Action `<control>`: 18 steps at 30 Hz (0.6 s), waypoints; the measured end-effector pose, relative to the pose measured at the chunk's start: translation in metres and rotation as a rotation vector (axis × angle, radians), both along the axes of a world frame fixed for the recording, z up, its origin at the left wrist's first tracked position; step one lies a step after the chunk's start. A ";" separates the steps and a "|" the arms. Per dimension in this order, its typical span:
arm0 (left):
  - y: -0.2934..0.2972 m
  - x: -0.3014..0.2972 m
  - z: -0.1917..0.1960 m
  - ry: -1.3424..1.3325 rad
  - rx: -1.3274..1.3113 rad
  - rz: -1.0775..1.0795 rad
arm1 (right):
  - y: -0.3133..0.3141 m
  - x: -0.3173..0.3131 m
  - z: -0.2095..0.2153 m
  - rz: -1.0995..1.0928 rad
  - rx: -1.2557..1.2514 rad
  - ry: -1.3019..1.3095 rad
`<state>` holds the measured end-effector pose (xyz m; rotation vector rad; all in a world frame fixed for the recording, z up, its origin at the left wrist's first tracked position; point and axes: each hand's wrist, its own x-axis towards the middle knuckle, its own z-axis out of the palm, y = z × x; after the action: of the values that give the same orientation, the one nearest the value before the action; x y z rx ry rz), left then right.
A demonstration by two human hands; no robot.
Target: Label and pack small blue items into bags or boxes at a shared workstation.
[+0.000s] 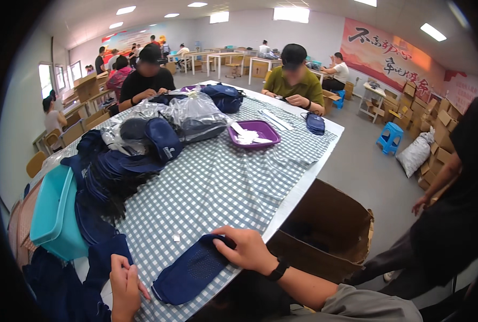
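Observation:
A flat navy sock-like piece with rows of tiny dots lies slanted across the checked tablecloth at the near edge. My right hand grips its far right end, the thumb on top. My left hand is at the piece's left, its fingers loosely bent and apart, and nothing shows in them. Navy cloth lies just behind the left hand; whether they touch is hard to tell. A small white square is on the cloth beyond the piece.
A turquoise bin and a heap of navy fabric pieces line the left side. Clear plastic bags and a purple tray of white slips stand farther back. An open cardboard box is right. Two people sit opposite; another stands right.

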<state>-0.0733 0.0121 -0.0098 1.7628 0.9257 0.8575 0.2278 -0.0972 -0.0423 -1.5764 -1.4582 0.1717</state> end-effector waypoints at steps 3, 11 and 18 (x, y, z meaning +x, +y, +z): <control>0.013 -0.011 -0.021 -0.073 -0.054 0.035 | 0.002 -0.002 0.000 0.035 0.039 -0.002; 0.008 0.001 -0.012 -0.066 -0.001 0.034 | 0.003 0.002 -0.004 0.028 0.035 0.024; -0.009 -0.001 0.017 0.171 0.174 -0.062 | 0.000 0.000 -0.001 0.046 0.023 0.034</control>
<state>-0.0741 0.0034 0.0068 2.0304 0.9236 0.7755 0.2279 -0.0968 -0.0436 -1.5153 -1.4659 0.2072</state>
